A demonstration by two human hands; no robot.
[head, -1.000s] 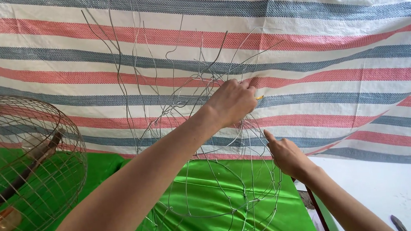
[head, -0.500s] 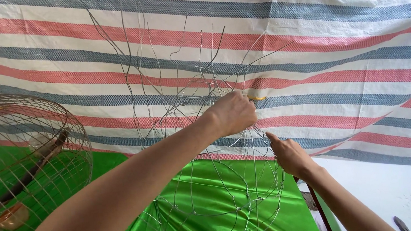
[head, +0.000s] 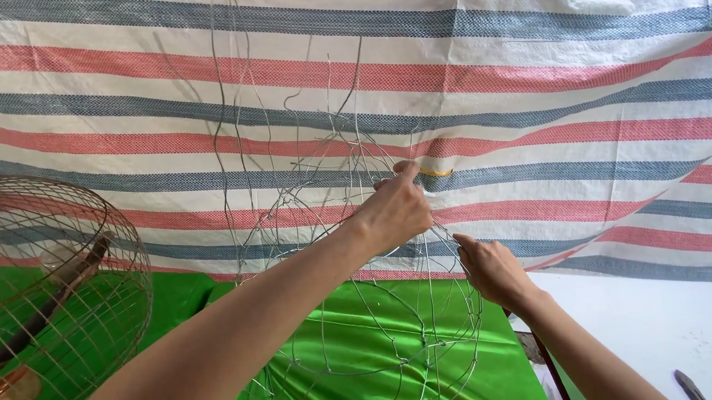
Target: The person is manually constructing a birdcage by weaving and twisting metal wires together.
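An unfinished wire cage frame (head: 357,311) of thin bare metal stands on a green cloth, its loose wire ends sticking up. My left hand (head: 396,212) reaches across and pinches the upper wires of the frame, beside a small yellow piece (head: 437,171) by the fingertips. Lower and to the right, my right hand (head: 489,267) grips the frame's right side with curled fingers.
A finished round wire cage (head: 39,305) with an orange cup inside stands at the left. The green satin cloth (head: 372,379) covers the table. A striped red, blue and white tarp (head: 534,81) hangs behind. A metal tool tip (head: 690,385) lies at the bottom right on a white surface.
My left hand has shifted slightly down and right along the upper wires. The right hand stays on the frame's right side.
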